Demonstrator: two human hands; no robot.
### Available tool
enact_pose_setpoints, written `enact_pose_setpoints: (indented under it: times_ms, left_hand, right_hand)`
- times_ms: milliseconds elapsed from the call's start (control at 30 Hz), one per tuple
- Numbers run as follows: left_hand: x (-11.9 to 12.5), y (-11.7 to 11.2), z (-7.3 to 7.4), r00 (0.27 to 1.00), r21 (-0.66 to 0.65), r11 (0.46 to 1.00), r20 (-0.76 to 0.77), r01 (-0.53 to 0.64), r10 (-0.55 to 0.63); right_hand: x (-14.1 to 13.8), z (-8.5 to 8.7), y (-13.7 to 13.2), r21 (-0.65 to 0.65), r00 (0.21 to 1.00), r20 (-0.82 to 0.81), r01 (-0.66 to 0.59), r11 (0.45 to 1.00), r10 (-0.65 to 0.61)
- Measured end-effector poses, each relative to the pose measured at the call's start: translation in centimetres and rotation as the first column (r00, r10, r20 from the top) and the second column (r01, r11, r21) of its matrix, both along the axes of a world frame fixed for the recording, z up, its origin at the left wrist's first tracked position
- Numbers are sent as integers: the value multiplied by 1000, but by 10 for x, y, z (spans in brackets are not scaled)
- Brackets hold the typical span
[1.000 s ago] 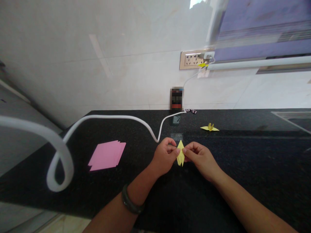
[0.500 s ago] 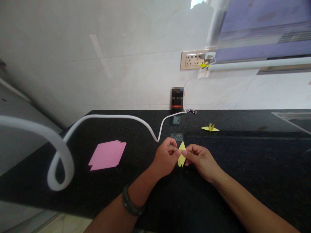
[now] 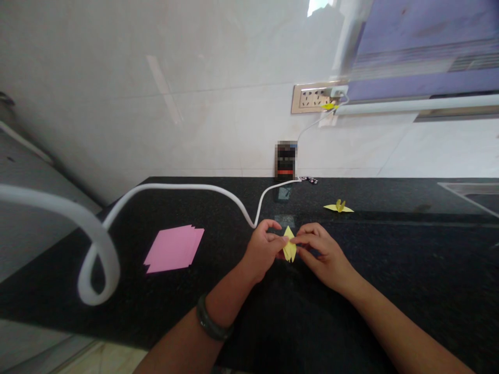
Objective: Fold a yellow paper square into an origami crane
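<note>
A small folded yellow paper piece (image 3: 289, 250) stands between both hands above the black counter (image 3: 390, 259). My left hand (image 3: 263, 249) pinches its left side with thumb and fingers closed. My right hand (image 3: 323, 255) pinches its upper right side, fingertips meeting the left hand's over the paper. The left wrist carries a dark bangle (image 3: 210, 323). The paper's lower tip shows below the fingers.
A stack of pink paper squares (image 3: 173, 248) lies to the left. A finished yellow folded figure (image 3: 338, 207) sits further back on the right. A white cable (image 3: 183, 189) loops across the counter to a phone (image 3: 286, 160) leaning on the wall below a socket strip (image 3: 314, 97). A sink edge (image 3: 468, 189) shows far right.
My right hand's fingers have moved up and over the top of the yellow paper toward the left hand. The paper now shows less, pressed shorter between the fingertips.
</note>
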State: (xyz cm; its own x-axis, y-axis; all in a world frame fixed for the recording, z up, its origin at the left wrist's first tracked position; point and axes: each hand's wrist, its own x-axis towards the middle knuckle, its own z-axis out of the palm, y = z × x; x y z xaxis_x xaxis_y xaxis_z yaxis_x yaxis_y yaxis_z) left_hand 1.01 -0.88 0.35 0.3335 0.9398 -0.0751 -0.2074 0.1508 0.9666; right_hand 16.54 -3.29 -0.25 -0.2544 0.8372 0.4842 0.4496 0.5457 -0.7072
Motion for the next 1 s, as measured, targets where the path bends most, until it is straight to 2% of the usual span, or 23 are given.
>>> enact_pose_setpoints:
  times_ms: [100,200,333,433,533,600,733,833,1000]
  left_hand:
    - [1,0,-2,997,-31,998,-50,57,-59]
    - [1,0,-4,987,-18,994,-119,104,-106]
    - [0,0,-7,972,187,977,-230,99,-55]
    - [-1,0,-9,963,265,961,-271,76,-1]
    - [0,0,-11,973,195,979,-231,53,-6]
    - [1,0,-12,975,174,984,-221,30,9]
    - [1,-2,-16,944,265,964,-319,10,78]
    - [1,-3,-17,917,338,941,-378,12,124]
    - [1,-3,-16,907,358,934,-397,15,138]
  right_hand:
    - [0,1,1,5,1000,-22,14,1000,-14]
    - [0,-1,4,-140,985,-145,71,988,-92]
    - [-1,-4,5,-416,933,-316,26,909,-171]
    - [-4,-4,4,-472,910,-370,-11,881,-187]
    - [-7,-3,2,-467,904,-380,-5,884,-196]
    - [-9,-4,1,-412,898,-376,58,909,-227]
    - [-9,-6,0,-297,923,-289,167,940,-255]
    - [-8,-8,0,-295,929,-262,180,939,-260]
    - [-8,-9,1,-302,931,-252,182,936,-263]
